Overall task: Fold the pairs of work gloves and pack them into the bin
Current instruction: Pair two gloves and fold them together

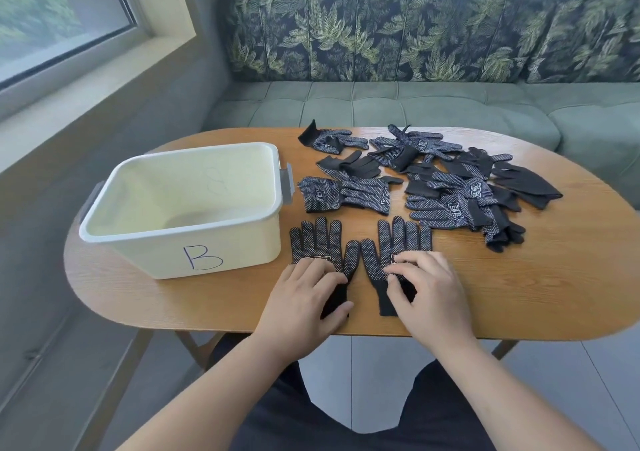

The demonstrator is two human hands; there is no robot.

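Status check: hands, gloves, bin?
Left hand flat on left glove; right hand fingertips on right glove. Pair side by side, dots up, unfolded. Bin empty, path clear; glove pile behind.

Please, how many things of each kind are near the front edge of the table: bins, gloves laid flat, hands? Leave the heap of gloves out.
Bin: 1
Gloves laid flat: 2
Left hand and right hand: 2
Total: 5

One bin (138,256), one table (519,295), two flat gloves (318,243) (the heap (450,205) beyond defies counting), two hands (304,298).
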